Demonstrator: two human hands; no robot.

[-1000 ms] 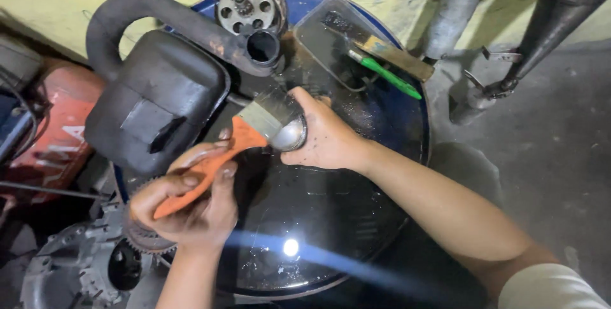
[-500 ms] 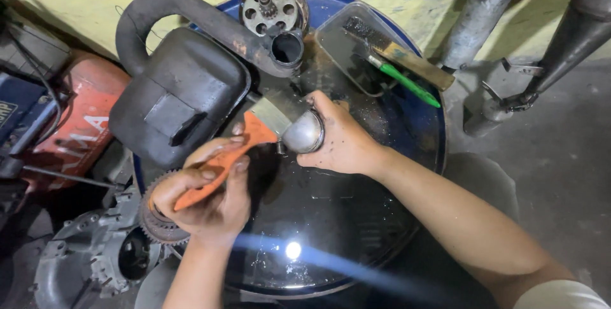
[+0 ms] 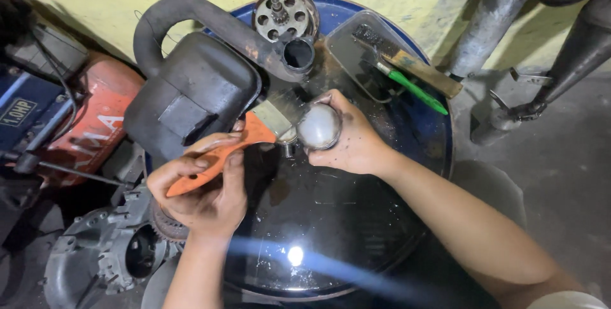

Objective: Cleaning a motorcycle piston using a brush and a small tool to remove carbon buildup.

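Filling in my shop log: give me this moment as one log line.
left hand: grips orange-handled brush | right hand: holds round metal part | brush bristles at the part | place: over blue drum

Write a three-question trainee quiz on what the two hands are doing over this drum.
1. True or false: the left hand holds an orange-handled paintbrush.
2. What does the right hand have in its grip? A) a round grey metal part B) a green screwdriver C) a hammer
3. Fill in: the clear tray with the green-handled tool rests on the blue ____.

Key: 1 true. 2 A, the round metal part. 3 drum.
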